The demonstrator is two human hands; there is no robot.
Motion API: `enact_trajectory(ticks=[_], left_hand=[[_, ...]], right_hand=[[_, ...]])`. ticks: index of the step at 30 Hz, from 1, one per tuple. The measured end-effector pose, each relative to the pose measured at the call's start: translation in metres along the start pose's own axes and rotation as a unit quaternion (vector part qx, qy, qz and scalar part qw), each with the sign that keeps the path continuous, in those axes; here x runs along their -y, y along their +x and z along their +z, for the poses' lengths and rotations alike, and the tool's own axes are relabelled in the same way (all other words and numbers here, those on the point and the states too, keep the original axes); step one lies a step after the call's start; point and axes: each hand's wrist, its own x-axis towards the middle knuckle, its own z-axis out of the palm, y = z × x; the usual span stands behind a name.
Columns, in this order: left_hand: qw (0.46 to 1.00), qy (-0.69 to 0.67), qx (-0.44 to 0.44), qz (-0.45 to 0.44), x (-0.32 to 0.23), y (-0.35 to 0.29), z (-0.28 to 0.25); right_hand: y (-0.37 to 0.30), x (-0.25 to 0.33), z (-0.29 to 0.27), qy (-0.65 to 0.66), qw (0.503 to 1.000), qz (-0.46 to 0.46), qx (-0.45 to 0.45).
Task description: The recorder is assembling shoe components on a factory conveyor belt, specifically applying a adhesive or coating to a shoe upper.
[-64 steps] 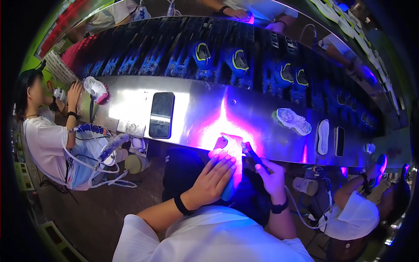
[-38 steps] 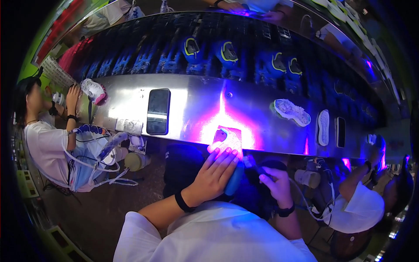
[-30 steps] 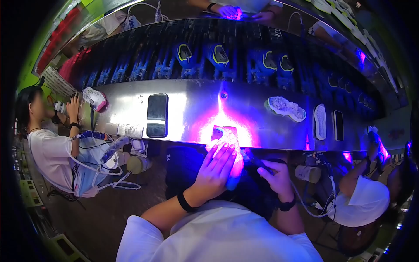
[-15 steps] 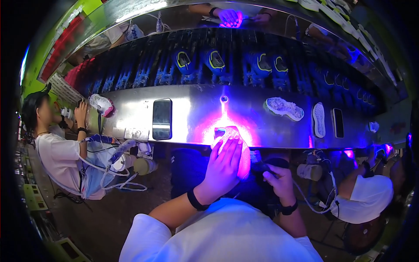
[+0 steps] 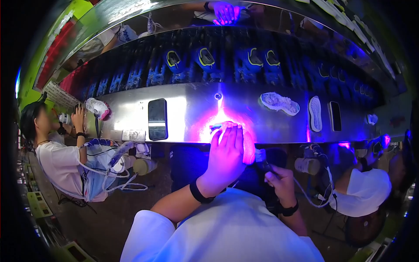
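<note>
My left hand point(image 5: 224, 161) lies over a shoe point(image 5: 248, 148) at the near edge of the metal table, fingers pressed along its top. Pink and violet light floods the shoe, so its true colour cannot be told; the hand covers much of it. In my right hand point(image 5: 281, 183), just below the table edge, is a brush point(image 5: 260, 157) with a dark handle. Its pale bristles are against or very close to the shoe's right side.
A phone point(image 5: 157, 119) lies left on the metal table point(image 5: 185, 105); right are a white sole point(image 5: 279, 103), a narrower sole point(image 5: 315, 114) and another phone point(image 5: 335, 116). Beyond runs a dark rack holding blue shoes point(image 5: 206, 57). People sit at left point(image 5: 61, 153) and right point(image 5: 366, 190).
The shoe and my left hand have shifted slightly, with less of the shoe hanging below the table edge. The brush bristles now catch more light. The whole view has tilted a little.
</note>
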Motion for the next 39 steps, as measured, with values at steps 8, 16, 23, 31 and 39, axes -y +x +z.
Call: enact_trajectory(ticks=[8, 16, 23, 31, 39], left_hand=[[0.999, -0.032, -0.043, 0.01, -0.001, 0.026, 0.005], [0.99, -0.131, -0.05, -0.002, 0.015, 0.049, 0.0], [0.983, -0.182, 0.0, -0.005, 0.044, 0.063, -0.008], [0.986, -0.152, 0.069, -0.004, 0.077, 0.057, -0.02], [0.968, -0.239, 0.078, -0.006, 0.087, 0.018, -0.025]], right_hand=[[0.003, 0.032, 0.001, -0.188, 0.959, -0.169, -0.124], [0.034, 0.079, -0.013, -0.329, 0.92, -0.193, -0.093], [0.076, 0.077, -0.006, -0.296, 0.914, -0.262, -0.091], [0.107, 0.04, 0.005, -0.133, 0.973, -0.173, -0.078], [0.089, 0.076, 0.005, -0.142, 0.979, -0.141, -0.041]])
